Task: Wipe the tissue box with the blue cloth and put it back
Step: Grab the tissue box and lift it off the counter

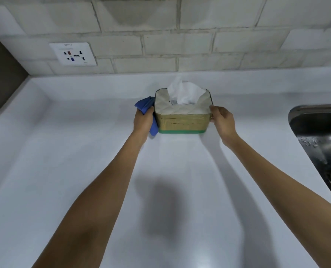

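Note:
The tissue box [182,120] stands upright on the white counter [83,151] near the back wall. It is gold with a green base band, and white tissue sticks out of its top. My left hand [142,121] grips the blue cloth [145,106] and presses it against the box's left side. Part of the cloth hangs below my palm. My right hand [221,120] holds the box's right side, fingers curled on its upper corner.
A steel sink [319,136] is set into the counter at the right edge. A white wall socket [73,54] sits on the tiled wall at the back left. A dark panel borders the counter at far left.

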